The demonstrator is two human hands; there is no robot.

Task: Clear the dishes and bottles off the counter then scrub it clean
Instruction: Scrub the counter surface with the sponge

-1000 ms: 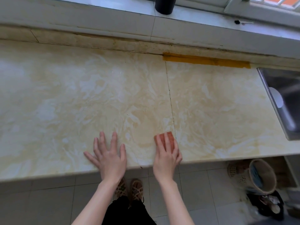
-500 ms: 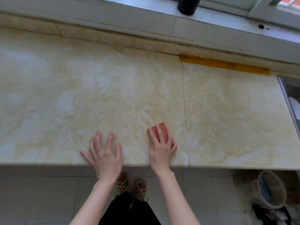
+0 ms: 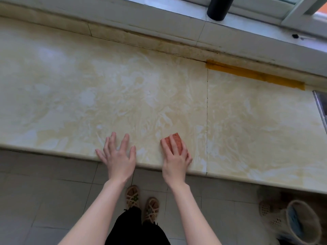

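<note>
Pressing 1 sponge (image 3: 175,140) onto 1 counter (image 3: 123,96), right grip (image 3: 175,162) lies straight-fingered, left grip (image 3: 118,156) splayed flat.

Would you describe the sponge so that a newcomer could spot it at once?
Take the long cream counter and follow its near edge to the seam between slabs. Just left of it, the right hand presses flat on the sponge. It is the only orange-red block there; the left hand beside it covers nothing.
</note>
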